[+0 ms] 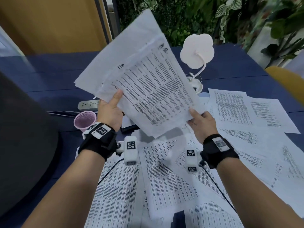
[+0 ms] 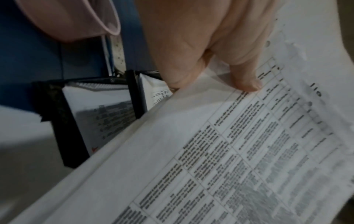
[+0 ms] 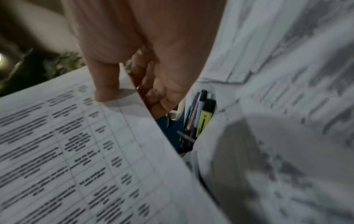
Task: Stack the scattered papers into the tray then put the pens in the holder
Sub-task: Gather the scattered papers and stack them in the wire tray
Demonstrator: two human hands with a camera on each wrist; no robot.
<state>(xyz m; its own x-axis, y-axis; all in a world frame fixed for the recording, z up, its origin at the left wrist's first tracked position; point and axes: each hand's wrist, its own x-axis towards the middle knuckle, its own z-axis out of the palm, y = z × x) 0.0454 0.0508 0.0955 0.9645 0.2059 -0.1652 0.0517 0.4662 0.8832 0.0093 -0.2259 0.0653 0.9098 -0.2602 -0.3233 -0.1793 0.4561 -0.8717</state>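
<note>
Printed text on the held sheaf of papers (image 1: pixel 144 76) is blurred and unreadable in all three views. The sheaf hides most of the black tray (image 2: pixel 57 115) (only one corner and a partition show). The pens (image 3: pixel 199 116) are partly covered by loose sheets (image 3: pixel 277 106); their number cannot be determined. The fingers behind the sheaf are concealed.
</note>
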